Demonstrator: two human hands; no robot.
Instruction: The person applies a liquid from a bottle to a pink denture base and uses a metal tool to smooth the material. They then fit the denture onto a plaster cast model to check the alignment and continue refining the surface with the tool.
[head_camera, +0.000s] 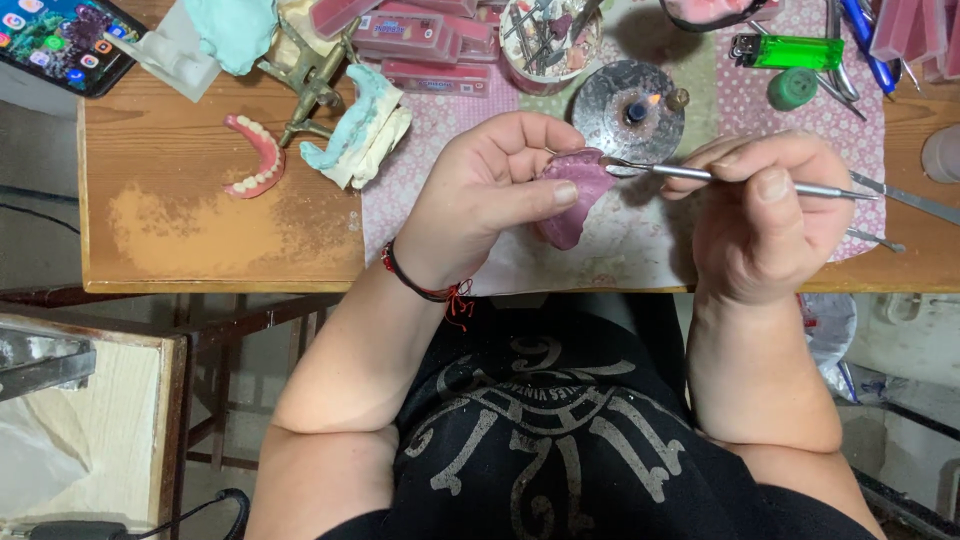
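Observation:
My left hand (492, 185) grips a pink wax denture plate (574, 195) between thumb and fingers, just above the cloth-covered table edge. My right hand (770, 205) pinches a thin metal wax tool (700, 176), held level, with its tip resting on the plate's upper edge. A small burner (630, 108) with a lit flame stands on a round metal dish right behind the plate. A red and black cord bracelet (425, 285) circles my left wrist.
On the wooden table (200, 230) lie a pink denture arch with teeth (256, 155), a white and green plaster cast (362, 132) on a brass articulator, pink wax boxes (420, 40), a tool cup (548, 40), a green lighter (790, 52), a phone (60, 40).

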